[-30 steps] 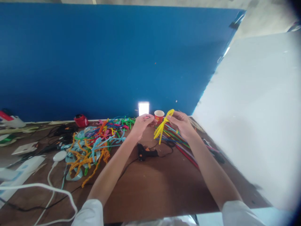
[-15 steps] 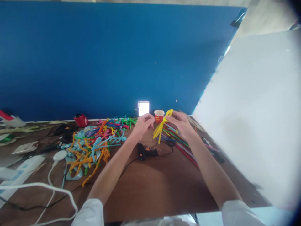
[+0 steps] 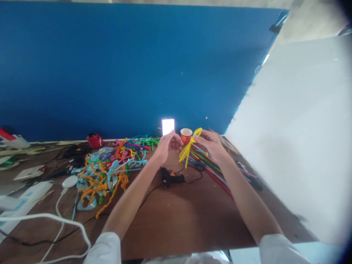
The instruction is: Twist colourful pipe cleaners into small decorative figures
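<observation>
A looped bundle of yellow pipe cleaners (image 3: 188, 148) hangs from my right hand (image 3: 211, 144), which pinches it near the top; its loose ends point down and to the left. To the left of the bundle, my left hand (image 3: 169, 143) is raised with curved fingers apart and nothing visible in it. Behind the two hands stands a red paper cup (image 3: 186, 135) with a white inside. Straight pipe cleaners (image 3: 218, 179) in red, purple, green and other colours lie under my right hand and forearm.
A black glue gun (image 3: 172, 178) with its cord lies below my hands. On the left spreads a tangled heap of coloured pipe cleaners (image 3: 110, 172). Further left are a white power strip (image 3: 27, 198) and cables. A lit screen (image 3: 168, 126) leans at the blue partition (image 3: 123, 73).
The fingers of my left hand have opened from a pinch and spread a little. My right hand keeps the yellow bundle in nearly the same place.
</observation>
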The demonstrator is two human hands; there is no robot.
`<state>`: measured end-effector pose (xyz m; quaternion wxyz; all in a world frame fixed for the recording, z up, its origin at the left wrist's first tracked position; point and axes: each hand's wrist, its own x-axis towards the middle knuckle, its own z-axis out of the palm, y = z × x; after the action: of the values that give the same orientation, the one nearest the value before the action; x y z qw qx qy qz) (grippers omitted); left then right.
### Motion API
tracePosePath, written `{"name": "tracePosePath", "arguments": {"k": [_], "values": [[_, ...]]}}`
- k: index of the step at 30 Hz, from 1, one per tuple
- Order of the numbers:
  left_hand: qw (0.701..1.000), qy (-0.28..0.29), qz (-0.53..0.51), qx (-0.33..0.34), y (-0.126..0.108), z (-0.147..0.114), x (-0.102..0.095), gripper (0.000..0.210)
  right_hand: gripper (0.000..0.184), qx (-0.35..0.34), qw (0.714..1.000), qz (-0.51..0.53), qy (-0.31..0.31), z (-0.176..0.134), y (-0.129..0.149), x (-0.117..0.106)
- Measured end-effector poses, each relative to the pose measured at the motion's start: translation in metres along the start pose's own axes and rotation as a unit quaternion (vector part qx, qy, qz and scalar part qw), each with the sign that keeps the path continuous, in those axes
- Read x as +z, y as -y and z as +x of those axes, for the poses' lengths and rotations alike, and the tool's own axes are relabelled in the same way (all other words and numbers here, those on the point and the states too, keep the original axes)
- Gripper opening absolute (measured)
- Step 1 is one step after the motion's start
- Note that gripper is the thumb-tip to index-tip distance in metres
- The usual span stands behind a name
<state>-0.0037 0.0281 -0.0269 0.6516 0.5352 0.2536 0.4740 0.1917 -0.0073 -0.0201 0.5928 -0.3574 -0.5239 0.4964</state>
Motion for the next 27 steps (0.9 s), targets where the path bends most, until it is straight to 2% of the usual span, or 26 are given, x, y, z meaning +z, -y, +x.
{"name": "tracePosePath", "arguments": {"k": [4,16,22,27], "values": [[1.0,-0.002,0.029,0.007,-0.0029,-0.0037,0.0053,0.03,0.024,0.0,1.0,-0.007,-0.002,0.0004,-0.0004,-0.0008],[0.998,0.002,0.058,0.027,-0.002,-0.0059,0.0025,0.009,0.034,0.002,1.0,-0.008,0.003,0.0017,-0.0023,0.0013],[0.995,-0.044,0.058,0.064,0.0025,-0.0007,-0.0003,0.006,0.032,0.002,1.0,-0.016,0.001,0.0015,-0.0009,0.001],[0.997,-0.032,0.028,0.064,0.004,0.0004,-0.001,0.009,0.029,0.003,1.0,-0.014,0.004,0.0018,-0.0011,0.0015]]}}
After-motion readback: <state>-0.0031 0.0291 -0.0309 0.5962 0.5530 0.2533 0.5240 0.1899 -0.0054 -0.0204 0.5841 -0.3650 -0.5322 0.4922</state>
